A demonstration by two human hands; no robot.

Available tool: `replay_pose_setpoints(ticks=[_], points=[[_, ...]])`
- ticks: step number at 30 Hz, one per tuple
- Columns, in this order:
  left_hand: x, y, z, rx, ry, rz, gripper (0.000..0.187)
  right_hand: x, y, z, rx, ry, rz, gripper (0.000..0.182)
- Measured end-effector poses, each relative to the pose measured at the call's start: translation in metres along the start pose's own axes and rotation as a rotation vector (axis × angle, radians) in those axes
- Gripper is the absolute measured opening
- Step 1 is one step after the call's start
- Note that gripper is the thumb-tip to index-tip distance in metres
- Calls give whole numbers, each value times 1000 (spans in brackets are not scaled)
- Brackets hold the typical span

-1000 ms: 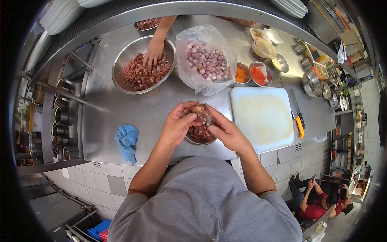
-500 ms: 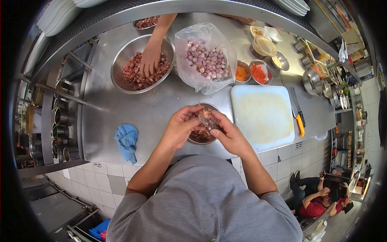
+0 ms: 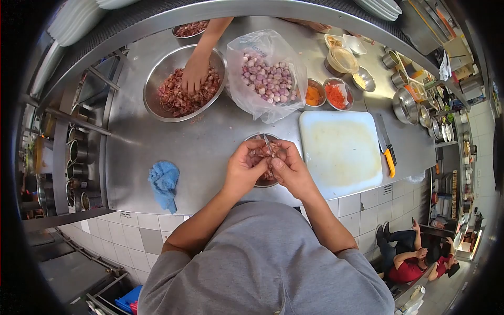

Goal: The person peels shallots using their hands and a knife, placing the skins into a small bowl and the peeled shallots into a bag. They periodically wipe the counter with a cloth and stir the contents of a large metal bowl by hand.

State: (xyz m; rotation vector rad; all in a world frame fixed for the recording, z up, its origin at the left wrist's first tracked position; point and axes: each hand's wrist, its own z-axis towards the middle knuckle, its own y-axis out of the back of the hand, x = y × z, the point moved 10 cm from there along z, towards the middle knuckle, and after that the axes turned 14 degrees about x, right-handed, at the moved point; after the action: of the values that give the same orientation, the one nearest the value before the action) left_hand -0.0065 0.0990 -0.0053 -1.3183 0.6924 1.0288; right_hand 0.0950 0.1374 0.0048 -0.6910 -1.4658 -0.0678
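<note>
My left hand (image 3: pixel 244 165) and my right hand (image 3: pixel 292 169) meet over a small metal bowl (image 3: pixel 265 184) at the table's front edge. Reddish-brown shallots or skins lie in this bowl. A thin, pale knife blade (image 3: pixel 267 143) sticks up between my fingers, its lower end running toward my right thumb. The handle is hidden. My left fingers are closed around a small shallot, mostly covered by both hands.
Another person's hand (image 3: pixel 195 74) reaches into a large metal bowl (image 3: pixel 152 107) of reddish shallots. Beside it are a plastic bag (image 3: pixel 239 94) of peeled shallots, a white cutting board (image 3: pixel 341 152), a yellow-handled knife (image 3: pixel 390 157), and a blue cloth (image 3: pixel 164 184).
My hands have drawn closer together and turned over the small bowl. The blade, which lay across between my fingers, now points away from me. The other person's hand shifts slightly in the large bowl.
</note>
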Motion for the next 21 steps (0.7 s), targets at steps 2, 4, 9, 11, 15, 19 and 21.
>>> replay_pose_setpoints(ticks=[2, 4, 9, 11, 15, 19, 21], points=[[1, -1, 0, 21, -19, 73, 32, -8, 4, -1, -25, -60, 49, 38], [-2, -3, 0, 42, -38, 149, 34, -13, 7, 0, -22, -76, 56, 36], [21, 17, -5, -54, 116, -129, 30, -9, 12, 7, -32, 102, -116, 33], [23, 21, -8, -37, 189, -206, 29, -9, 9, 10, 69, 95, -277, 32], [25, 20, -12, 6, 174, -136, 27, -19, 7, 10, 65, 89, -234, 28], [29, 22, -10, 18, 102, -30, 27, -42, 21, 8, -46, -20, 4, 22], [31, 23, -10, 20, 90, -16, 24, -55, 22, 4, -65, -117, 123, 19]])
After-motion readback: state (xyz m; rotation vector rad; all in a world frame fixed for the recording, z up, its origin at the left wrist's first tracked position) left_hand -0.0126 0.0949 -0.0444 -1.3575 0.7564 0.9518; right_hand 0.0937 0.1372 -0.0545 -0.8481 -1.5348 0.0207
